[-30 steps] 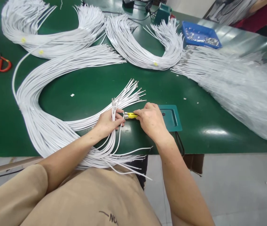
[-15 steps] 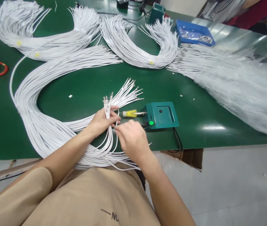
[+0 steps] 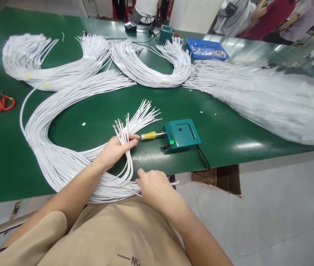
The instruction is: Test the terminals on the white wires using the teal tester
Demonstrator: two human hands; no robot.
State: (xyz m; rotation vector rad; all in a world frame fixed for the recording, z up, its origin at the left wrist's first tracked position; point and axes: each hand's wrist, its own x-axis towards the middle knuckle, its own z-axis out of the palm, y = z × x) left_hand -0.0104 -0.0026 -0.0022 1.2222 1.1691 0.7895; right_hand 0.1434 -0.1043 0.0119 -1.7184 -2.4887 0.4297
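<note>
My left hand [image 3: 118,147] is closed around several white wires [image 3: 129,168], whose metal-tipped ends stick up above the thumb. Behind it, more wires with terminals [image 3: 147,114] fan out over the green table. At the table's front edge my right hand [image 3: 157,186] is closed at the loose ends of the large wire bundle [image 3: 62,162]; what its fingers hold is hidden. Just right of my left hand lies a small teal device [image 3: 183,135] with a green button and a yellow-handled tip [image 3: 148,135] pointing at the hand.
Further white wire bundles [image 3: 151,75] lie at the back, and a plastic-wrapped bundle [image 3: 264,96] is on the right. Red-handled cutters [image 3: 2,104] rest at the left. A blue tray [image 3: 208,50] holds small metal parts. A cardboard box [image 3: 225,179] is below the table edge. People stand behind.
My right hand has moved down from beside the left hand to the wire ends at the table edge. The wire between the hands now sits in the left hand's bunch. The view has tilted up.
</note>
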